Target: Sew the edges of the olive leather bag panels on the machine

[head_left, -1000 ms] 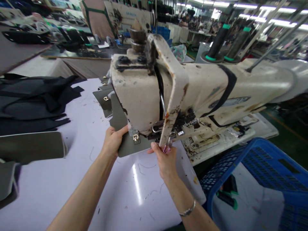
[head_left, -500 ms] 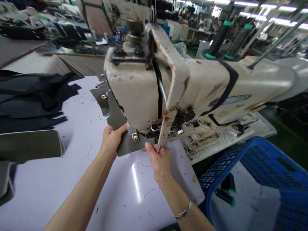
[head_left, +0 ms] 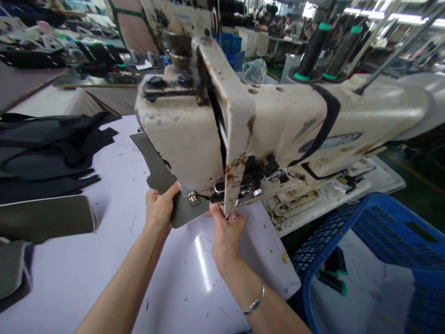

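Note:
A dark olive flat panel (head_left: 184, 212) with a small gold-coloured metal clasp (head_left: 193, 199) lies under the head of a worn, cream sewing machine (head_left: 177, 144). My left hand (head_left: 159, 206) grips the panel's left edge, thumb on top and pointing toward the clasp. At the near right edge, my right hand (head_left: 225, 232) pinches the panel between thumb and fingers, close beside the machine's rusty upright bar (head_left: 236, 171). A small pinkish bit shows at the right fingers; I cannot make out what it is. The machine head hides the panel's far right part.
Black fabric strips (head_left: 45, 153) and more olive panels (head_left: 48, 218) lie on the left of the white tabletop (head_left: 174, 287). A blue plastic basket (head_left: 375, 204) holding thread spools (head_left: 332, 280) stands at the right. Two dark thread cones (head_left: 313, 53) stand behind the machine.
The panel has shifted slightly under the machine head, both hands moving with it and keeping their grip. Other panels with clasps behind it are now mostly hidden. The view has shifted a little.

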Demonstrator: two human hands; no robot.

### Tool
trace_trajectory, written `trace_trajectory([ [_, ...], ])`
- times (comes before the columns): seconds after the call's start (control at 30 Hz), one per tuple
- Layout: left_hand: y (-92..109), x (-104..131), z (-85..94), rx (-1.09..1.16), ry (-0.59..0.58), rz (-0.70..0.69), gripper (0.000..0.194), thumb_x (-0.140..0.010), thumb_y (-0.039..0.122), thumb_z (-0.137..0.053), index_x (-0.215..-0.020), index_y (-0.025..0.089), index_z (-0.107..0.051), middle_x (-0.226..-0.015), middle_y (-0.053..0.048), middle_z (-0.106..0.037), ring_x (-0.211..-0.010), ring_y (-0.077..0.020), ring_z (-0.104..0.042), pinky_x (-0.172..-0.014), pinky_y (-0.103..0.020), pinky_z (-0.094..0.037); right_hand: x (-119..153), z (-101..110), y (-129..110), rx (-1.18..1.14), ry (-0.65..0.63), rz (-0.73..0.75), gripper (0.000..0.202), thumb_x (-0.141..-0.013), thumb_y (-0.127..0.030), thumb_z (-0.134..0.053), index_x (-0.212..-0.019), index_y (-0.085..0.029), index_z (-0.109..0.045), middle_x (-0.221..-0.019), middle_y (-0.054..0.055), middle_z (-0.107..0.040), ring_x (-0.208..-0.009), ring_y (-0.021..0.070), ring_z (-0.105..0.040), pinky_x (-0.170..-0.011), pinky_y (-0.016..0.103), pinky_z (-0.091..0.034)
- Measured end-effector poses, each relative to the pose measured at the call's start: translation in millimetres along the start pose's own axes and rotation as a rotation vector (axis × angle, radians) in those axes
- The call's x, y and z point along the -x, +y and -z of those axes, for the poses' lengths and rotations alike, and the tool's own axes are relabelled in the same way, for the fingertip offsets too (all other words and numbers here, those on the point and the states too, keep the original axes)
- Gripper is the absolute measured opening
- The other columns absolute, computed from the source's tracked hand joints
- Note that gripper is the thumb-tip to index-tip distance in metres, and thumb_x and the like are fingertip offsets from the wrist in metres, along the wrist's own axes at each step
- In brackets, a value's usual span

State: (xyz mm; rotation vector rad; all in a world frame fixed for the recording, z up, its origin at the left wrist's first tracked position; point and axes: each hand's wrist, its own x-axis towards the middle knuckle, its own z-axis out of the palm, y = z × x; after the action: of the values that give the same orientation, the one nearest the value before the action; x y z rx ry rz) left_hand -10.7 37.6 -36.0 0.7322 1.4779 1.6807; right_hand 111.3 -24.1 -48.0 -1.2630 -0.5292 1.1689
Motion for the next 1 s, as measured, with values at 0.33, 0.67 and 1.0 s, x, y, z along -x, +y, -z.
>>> trace_trajectory([
  [0.33,-11,4,5.7,-0.033,0.038,-0.003,0.042,-0.067,0.035,-0.088,-0.104,0.018,-0.077,-0.112,-0.006,-0.079,-0.105,-0.0298,-0.072,-0.097,-0.042,-0.059,0,-1,19,0.067,-0.046,0.033,0.043,-0.086,-0.043,-0.072,-0.054,-0.021,-0.054,-0.056,-0.003,-0.049,-0.059,0.0134,-0.046,-0.058,0.025,-0.041],
  [0.67,-11,21,8.8,0.067,0.156,-0.07,0.04,-0.065,0.031,-0.091,-0.1,0.018,-0.077,-0.107,-0.004,-0.08,-0.106,-0.0289,-0.073,-0.099,-0.041,-0.06,-2,-2,11,0.075,-0.034,0.005,0.04,-0.082,-0.043,-0.071,-0.054,-0.021,-0.055,-0.057,0.0,-0.057,-0.061,0.0152,-0.054,-0.06,0.025,-0.046],
  [1.0,-7,75,31.5,-0.093,0.184,-0.017,0.039,-0.072,0.03,-0.082,-0.111,0.028,-0.074,-0.14,-0.002,-0.068,-0.139,-0.0322,-0.057,-0.111,-0.047,-0.054,-4,10,2,0.048,-0.041,-0.013,0.041,-0.076,-0.036,-0.072,-0.053,-0.023,-0.04,-0.057,-0.004,-0.04,-0.058,0.0118,-0.037,-0.053,0.025,-0.036],
])
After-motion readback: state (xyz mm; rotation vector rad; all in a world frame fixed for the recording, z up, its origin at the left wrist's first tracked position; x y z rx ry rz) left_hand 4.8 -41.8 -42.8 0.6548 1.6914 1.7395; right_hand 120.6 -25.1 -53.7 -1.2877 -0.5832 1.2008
